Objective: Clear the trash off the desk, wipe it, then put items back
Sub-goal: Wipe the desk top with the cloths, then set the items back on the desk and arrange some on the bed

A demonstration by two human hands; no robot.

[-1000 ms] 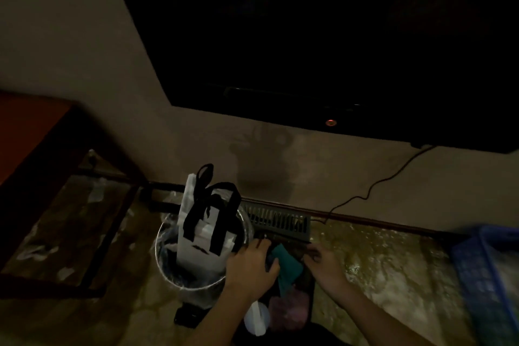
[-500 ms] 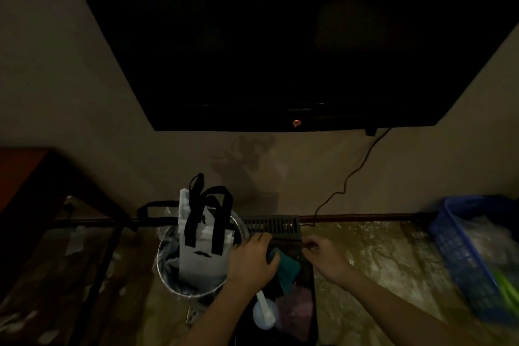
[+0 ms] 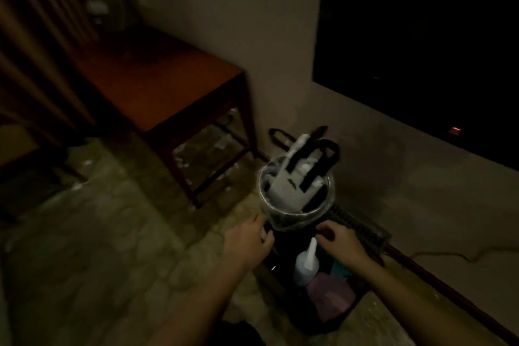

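Observation:
A black tray (image 3: pixel 323 326) sits on the floor and holds a white squeeze bottle (image 3: pixel 306 264), a teal cloth (image 3: pixel 341 271) and a pink cloth (image 3: pixel 331 298). Just behind it stands a round trash bin (image 3: pixel 295 222) with a white bag with black handles (image 3: pixel 289 185) stuffed inside. My left hand (image 3: pixel 250 239) curls over the tray's left rim beside the bin. My right hand (image 3: pixel 339 241) has curled fingers at the tray's far right end, above the teal cloth. The view is dark and blurred.
A reddish wooden table (image 3: pixel 157 84) stands to the left against the wall, with brown curtains (image 3: pixel 33 50) beyond it. A dark TV screen (image 3: pixel 421 36) hangs on the right. A slatted black unit (image 3: pixel 359 229) and a cable (image 3: pixel 463 253) lie along the skirting.
The view has swung left, bringing the wooden table into sight. My left hand moved off the teal cloth to the tray's left rim; my right hand stays at the tray's far end.

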